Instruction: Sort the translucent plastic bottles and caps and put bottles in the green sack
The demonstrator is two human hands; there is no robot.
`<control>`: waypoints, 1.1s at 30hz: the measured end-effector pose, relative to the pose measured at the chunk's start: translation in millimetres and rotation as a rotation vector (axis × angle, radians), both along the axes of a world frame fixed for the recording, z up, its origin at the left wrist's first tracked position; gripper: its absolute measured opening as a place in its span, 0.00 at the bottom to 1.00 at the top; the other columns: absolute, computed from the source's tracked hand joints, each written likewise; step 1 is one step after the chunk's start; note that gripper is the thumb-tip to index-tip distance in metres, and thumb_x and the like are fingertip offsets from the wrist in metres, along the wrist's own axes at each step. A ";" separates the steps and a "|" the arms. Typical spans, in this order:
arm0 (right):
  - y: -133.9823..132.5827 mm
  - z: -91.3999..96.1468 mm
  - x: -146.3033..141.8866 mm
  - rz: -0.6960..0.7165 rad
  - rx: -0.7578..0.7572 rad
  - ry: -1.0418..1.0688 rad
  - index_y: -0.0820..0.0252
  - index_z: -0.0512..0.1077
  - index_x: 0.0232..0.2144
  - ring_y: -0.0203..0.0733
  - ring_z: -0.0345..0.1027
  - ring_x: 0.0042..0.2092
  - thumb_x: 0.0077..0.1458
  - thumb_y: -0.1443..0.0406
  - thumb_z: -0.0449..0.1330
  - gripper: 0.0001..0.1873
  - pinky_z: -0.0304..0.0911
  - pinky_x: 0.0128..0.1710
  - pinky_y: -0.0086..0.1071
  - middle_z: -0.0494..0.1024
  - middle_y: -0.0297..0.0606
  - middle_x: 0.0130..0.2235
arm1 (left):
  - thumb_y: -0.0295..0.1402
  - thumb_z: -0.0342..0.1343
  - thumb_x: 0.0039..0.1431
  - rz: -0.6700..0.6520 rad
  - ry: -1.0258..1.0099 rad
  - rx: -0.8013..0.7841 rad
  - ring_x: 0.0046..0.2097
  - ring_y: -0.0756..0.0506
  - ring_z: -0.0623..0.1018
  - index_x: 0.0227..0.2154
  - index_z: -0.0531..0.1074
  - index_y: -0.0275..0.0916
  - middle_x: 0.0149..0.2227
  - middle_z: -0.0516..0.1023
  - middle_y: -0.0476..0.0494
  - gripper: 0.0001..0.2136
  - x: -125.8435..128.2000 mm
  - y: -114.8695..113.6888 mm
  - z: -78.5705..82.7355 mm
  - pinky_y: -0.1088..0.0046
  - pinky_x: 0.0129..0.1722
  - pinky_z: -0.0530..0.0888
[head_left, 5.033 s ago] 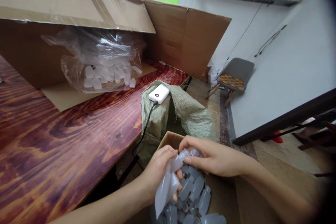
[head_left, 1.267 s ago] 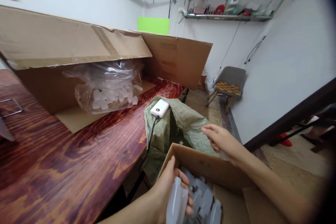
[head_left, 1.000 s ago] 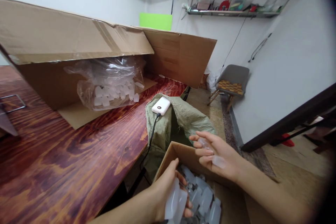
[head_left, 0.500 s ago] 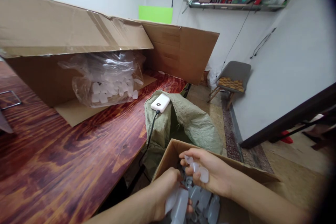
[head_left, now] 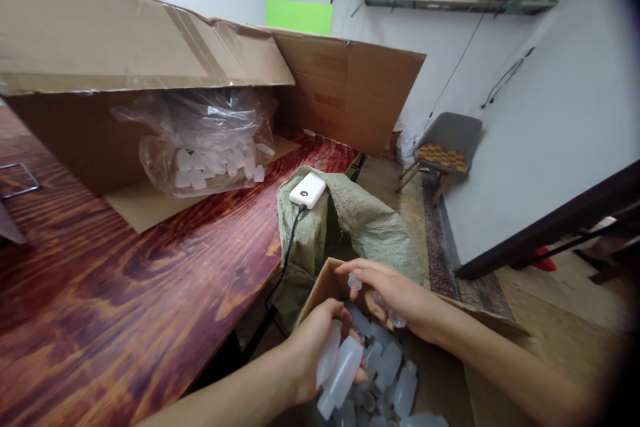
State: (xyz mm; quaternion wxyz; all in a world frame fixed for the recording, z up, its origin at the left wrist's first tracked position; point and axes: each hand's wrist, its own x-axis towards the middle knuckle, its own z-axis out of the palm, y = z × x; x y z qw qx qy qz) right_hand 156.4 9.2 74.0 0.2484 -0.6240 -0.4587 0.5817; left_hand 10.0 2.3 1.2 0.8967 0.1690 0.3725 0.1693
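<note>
My left hand [head_left: 320, 347] is closed around translucent white plastic bottles [head_left: 344, 371], at least two, lying side by side across the palm and fingers. My right hand [head_left: 393, 293], fingers curled, holds several small clear plastic pieces [head_left: 355, 282] between and behind its fingers; their exact kind is hard to make out. Both hands are over an open cardboard box [head_left: 320, 287] at the bottom of the view. Inside it, below the hands, lies a loose pile of similar translucent bottles [head_left: 389, 367], partly hidden by my hands.
Left of the box runs a wooden table [head_left: 165, 293]. On it a large carton [head_left: 140, 47] lies open, with a clear bag of white plastic pieces [head_left: 200, 160]. A white power bank [head_left: 307, 189] with a cable rests on a green woven sack [head_left: 370, 213]. Farther back is a grey chair [head_left: 453, 133].
My hands have moved apart a little, showing more bottles in the box. The right hand has turned palm-down, tilting its small pieces toward the box. The view has shifted slightly.
</note>
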 end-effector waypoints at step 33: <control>-1.5 12.6 20.7 0.661 0.036 -0.140 0.64 0.68 0.38 0.25 0.57 0.22 0.57 0.58 0.59 0.13 0.53 0.18 0.18 0.69 0.30 0.28 | 0.51 0.39 0.64 -0.059 -0.096 0.555 0.30 0.49 0.72 0.66 0.42 0.48 0.55 0.67 0.36 0.31 -7.1 -10.4 10.8 0.71 0.29 0.69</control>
